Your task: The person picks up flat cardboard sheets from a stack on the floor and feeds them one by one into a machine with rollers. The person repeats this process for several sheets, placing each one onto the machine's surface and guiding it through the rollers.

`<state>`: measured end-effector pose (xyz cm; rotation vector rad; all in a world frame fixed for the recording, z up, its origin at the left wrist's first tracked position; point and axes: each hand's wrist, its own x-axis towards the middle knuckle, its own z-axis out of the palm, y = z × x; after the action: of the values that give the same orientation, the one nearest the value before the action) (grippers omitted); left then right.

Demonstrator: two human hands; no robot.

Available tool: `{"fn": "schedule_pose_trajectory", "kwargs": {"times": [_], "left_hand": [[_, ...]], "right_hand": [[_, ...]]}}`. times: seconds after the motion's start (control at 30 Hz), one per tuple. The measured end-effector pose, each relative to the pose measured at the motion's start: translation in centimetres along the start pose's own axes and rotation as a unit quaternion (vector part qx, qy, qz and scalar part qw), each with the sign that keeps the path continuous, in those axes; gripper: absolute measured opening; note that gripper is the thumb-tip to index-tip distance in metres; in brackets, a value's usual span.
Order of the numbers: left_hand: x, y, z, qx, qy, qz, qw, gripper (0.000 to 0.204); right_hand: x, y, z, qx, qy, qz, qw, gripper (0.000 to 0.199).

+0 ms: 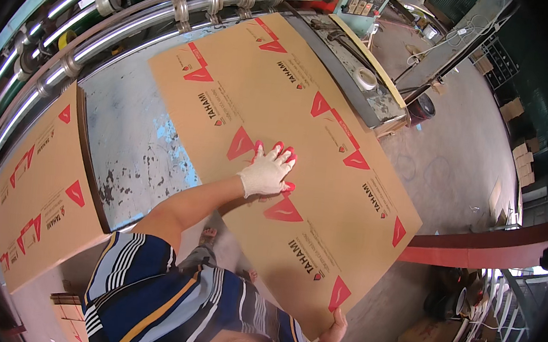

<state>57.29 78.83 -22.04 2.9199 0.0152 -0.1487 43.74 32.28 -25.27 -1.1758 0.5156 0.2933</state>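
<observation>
A large brown cardboard sheet (323, 208) with red and black print lies slantwise before me, its far part on a worn grey-blue machine table (127, 138). My left hand (267, 172), in a white glove with red fingertips, rests flat on the middle of the sheet with its fingers spread. At the near right corner my right hand (333, 332), which looks bare, grips the sheet's edge; the fingers beneath are hidden. A stack of similar printed cardboard sheets (45, 183) stands on the left, apart from both hands.
Metal rollers (150, 20) with collars run along the far left side of the table. A side ledge (343, 53) holds tools and a roll of tape (365, 79). A dark bucket (421, 110) stands beyond it. A red beam (482, 246) juts in from the right.
</observation>
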Motion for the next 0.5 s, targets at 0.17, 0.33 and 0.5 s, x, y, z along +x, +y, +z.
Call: {"fn": "schedule_pose_trajectory", "kwargs": {"times": [0.17,0.33,0.5], "left_hand": [[-0.8,-0.4,-1.0,-0.006,-0.093,0.025,0.995,0.083],[2.6,-3.4,-0.5,0.035,0.007,0.051,0.998,0.083],[3.1,-4.3,-0.9,0.031,-0.002,0.089,0.996,0.081]], "right_hand": [[-1.4,-3.4,0.6,-0.002,-0.006,0.011,1.0,0.033],[1.3,-1.0,2.2,-0.025,0.028,-0.026,0.999,0.034],[1.0,-1.4,2.3,-0.054,0.006,-0.02,0.998,0.038]]}}
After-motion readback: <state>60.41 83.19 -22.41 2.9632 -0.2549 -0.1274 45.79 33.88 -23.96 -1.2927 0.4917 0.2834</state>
